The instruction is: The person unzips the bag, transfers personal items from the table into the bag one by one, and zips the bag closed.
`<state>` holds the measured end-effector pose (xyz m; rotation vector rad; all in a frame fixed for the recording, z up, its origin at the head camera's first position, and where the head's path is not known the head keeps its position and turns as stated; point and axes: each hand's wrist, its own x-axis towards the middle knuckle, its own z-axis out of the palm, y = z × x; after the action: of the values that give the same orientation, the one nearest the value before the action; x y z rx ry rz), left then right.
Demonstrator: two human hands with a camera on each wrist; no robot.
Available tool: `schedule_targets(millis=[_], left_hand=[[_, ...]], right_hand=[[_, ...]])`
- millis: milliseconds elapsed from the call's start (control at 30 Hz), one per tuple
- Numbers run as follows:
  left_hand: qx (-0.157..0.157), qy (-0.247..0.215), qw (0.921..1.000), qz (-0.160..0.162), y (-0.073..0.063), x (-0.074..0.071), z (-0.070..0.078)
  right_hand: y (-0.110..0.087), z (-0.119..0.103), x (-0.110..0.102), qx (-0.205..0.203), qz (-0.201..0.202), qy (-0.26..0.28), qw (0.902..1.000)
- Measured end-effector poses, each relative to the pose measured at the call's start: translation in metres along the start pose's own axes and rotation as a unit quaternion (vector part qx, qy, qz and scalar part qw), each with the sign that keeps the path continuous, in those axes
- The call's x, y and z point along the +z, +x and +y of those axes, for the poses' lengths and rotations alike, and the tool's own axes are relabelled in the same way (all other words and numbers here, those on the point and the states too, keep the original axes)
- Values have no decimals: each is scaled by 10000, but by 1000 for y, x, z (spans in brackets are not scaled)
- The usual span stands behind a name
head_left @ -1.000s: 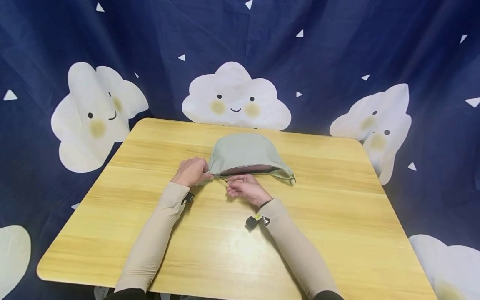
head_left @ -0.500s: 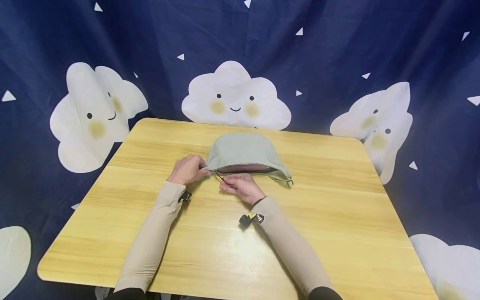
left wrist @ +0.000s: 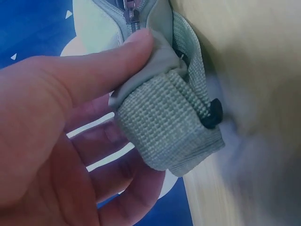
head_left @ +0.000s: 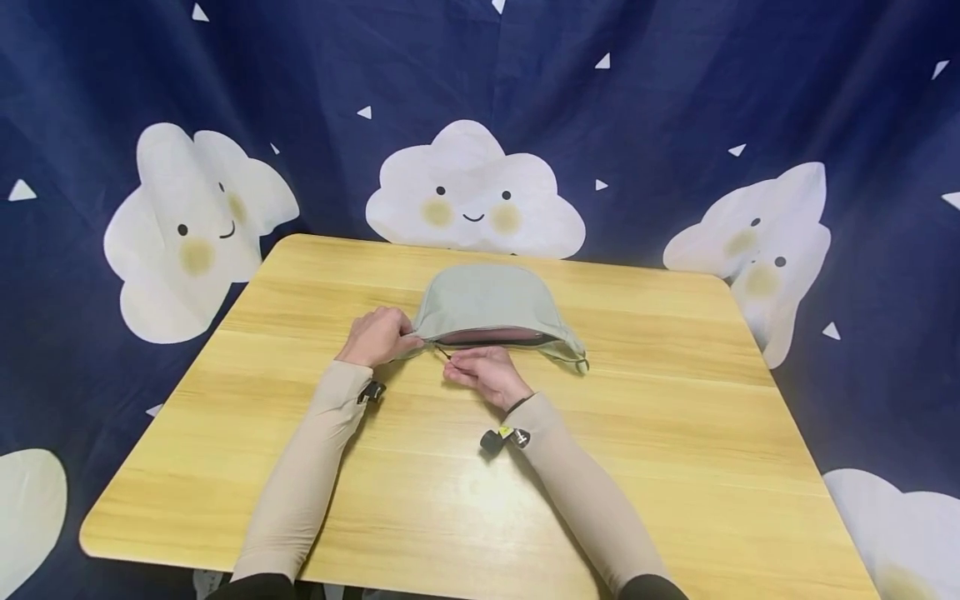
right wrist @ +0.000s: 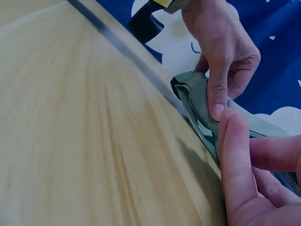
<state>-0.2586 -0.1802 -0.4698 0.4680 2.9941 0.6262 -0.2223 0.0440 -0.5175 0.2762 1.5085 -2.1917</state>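
Note:
A pale grey-green waist bag (head_left: 487,296) lies on the table, its zip opening facing me and gaping to show a pinkish lining. My left hand (head_left: 377,336) grips the bag's left end. In the left wrist view, the thumb presses beside the zipper slider (left wrist: 133,16), above the folded webbing strap (left wrist: 155,122), with the fingers curled behind. Just right of it, my right hand (head_left: 491,375) pinches a thin dark zipper pull (head_left: 443,353) at the opening's left end. In the right wrist view, the right fingers hide that pull.
The wooden table (head_left: 675,417) extends around the bag on all sides. A second strap end (head_left: 577,358) hangs from the bag's right side. Behind the table stands a dark blue curtain (head_left: 637,108) printed with white clouds.
Over the last second both hands have shifted slightly left, the right hand drawing the zipper pull nearer to the left hand. In the last half second they have hardly moved.

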Motion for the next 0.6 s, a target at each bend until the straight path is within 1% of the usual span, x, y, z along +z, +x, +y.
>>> schedule_targets(millis=[167, 333, 600], left_hand=[[1, -45, 10000, -18, 0, -1, 2], [-2, -19, 10000, -30, 0, -1, 1], [-46, 53, 9999, -83, 0, -2, -5]], right_hand=[[1, -4, -6, -78, 200, -101, 9997], [0, -8, -11, -219, 202, -255, 9992], [0, -11, -17, -236, 193, -255, 9992]])
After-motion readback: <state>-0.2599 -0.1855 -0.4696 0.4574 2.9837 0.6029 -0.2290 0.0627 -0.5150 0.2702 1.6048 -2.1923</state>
